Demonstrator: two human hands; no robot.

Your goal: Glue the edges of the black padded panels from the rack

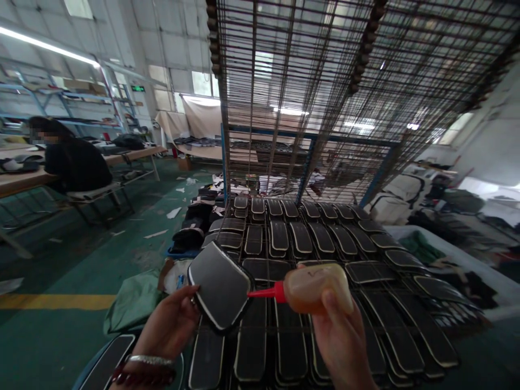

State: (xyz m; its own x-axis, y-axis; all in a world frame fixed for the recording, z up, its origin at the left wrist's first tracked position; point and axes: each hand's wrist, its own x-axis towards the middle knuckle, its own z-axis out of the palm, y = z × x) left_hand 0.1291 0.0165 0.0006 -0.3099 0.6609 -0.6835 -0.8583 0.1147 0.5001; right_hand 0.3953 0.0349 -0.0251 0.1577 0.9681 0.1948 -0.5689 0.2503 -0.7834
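We see a small dark mark, a bit like a V, on the bottle in the right hand. Far past the left hand and higher up, we spot a green sign, too tiny for us to read.

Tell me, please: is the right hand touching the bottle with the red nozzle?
Touching. The head view shows the right hand gripping the bottle, with the thumb against its side.
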